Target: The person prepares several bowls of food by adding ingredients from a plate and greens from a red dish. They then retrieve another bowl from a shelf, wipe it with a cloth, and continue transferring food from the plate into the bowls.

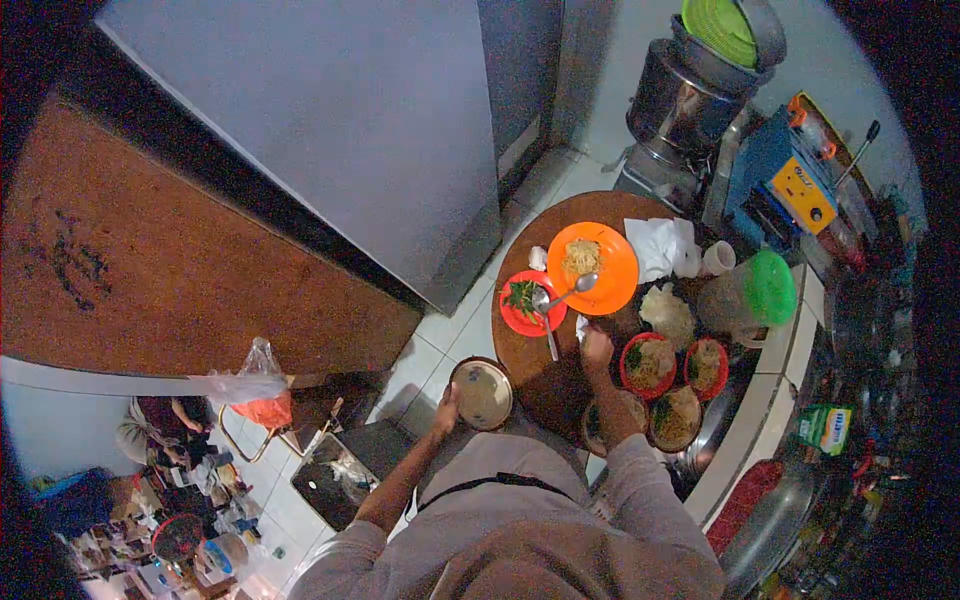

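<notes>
My left hand (447,412) grips the rim of a round bowl (483,394) with a pale inside and dark specks, held beside the round wooden table (530,375). Over the table, my right hand (597,346) is closed, with a small crumpled white tissue (582,326) at its fingertips. Just beyond it are an orange plate (622,262) with noodles and a spoon (584,283), and a red bowl (508,318) of green leaves with another spoon (551,340). To the right stand several bowls of noodles (648,364); my right forearm partly covers one.
White paper (660,248), a white cup (718,258), a pitcher with a green lid (769,287) and a pale crumpled item (667,315) crowd the table's right side. A tiled ledge (760,400) borders it. A bin (335,480) stands lower left; another person (165,430) sits beyond.
</notes>
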A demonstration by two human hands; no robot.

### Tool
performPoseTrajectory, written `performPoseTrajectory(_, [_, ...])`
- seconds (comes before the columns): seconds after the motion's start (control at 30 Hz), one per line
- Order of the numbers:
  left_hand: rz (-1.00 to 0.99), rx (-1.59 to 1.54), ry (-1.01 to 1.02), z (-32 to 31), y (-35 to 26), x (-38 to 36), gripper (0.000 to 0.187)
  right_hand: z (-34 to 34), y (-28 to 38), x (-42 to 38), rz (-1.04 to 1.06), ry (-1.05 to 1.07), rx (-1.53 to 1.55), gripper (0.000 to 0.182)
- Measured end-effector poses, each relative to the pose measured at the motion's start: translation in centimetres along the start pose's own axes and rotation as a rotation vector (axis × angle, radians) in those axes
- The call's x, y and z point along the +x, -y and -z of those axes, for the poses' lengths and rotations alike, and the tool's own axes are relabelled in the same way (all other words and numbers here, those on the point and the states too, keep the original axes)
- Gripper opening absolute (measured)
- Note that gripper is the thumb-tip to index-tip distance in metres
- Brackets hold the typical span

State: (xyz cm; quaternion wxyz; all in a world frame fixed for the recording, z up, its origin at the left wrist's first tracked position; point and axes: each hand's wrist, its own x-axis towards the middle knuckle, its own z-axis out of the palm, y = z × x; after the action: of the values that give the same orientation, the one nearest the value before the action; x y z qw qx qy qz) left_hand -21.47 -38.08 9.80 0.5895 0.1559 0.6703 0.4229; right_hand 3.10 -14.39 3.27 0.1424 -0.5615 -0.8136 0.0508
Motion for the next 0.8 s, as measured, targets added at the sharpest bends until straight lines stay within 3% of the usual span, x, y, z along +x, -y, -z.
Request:
performPoseTrajectory(0.13, [-0.048, 0.082, -0.033, 0.4, 0.8, 1.2, 0.067, -1.1, -0.2, -0.2, 0.030, -0.096, -0.049, 0.011])
performPoseTrajectory(0.2, [-0.066, 0.126, -0.042, 0.9, 1.6, 1.1, 0.067, -2.0, -0.6, -0.4, -0.048, 0.095, 0.101, 0.015])
performPoseTrajectory(0.33, [-0.112, 0.218, -0.064, 1.3, 2.4, 1.9, 0.065, -3.7, -0.9, -1.7, 0.006, 0.016, 0.189, 0.012])
performPoseTrajectory(0.43, [-0.135, 0.259, -0.078, 1.4, 2.8, 2.3, 0.065, -3.7, 0.1, -2.6, 0.003, 0.078, 0.189, 0.011])
performPoseTrajectory(0.5, [-0.048, 0.184, -0.098, 1.4, 2.9, 2.6, 0.065, -3.1, 1.0, -3.8, 0.012, 0.173, 0.070, 0.012])
performPoseTrajectory(0.53, [-0.048, 0.182, -0.097, 1.3, 2.9, 2.7, 0.065, -4.5, 0.1, -4.7, 0.297, -0.356, -0.022, 0.012])
performPoseTrajectory(0.57, [-0.027, 0.157, -0.104, 1.3, 2.9, 2.8, 0.066, -6.0, -0.8, -5.2, 0.297, -0.356, -0.024, 0.012])
performPoseTrajectory(0.63, [-0.007, 0.132, -0.109, 1.4, 3.4, 3.2, 0.066, -1.9, 1.6, -3.7, 0.008, 0.123, 0.284, 0.014])
performPoseTrajectory(0.8, [-0.038, 0.134, -0.102, 2.8, 8.3, 7.0, 0.066, -0.2, 0.8, -2.1, -0.027, 0.007, 0.501, 0.013])
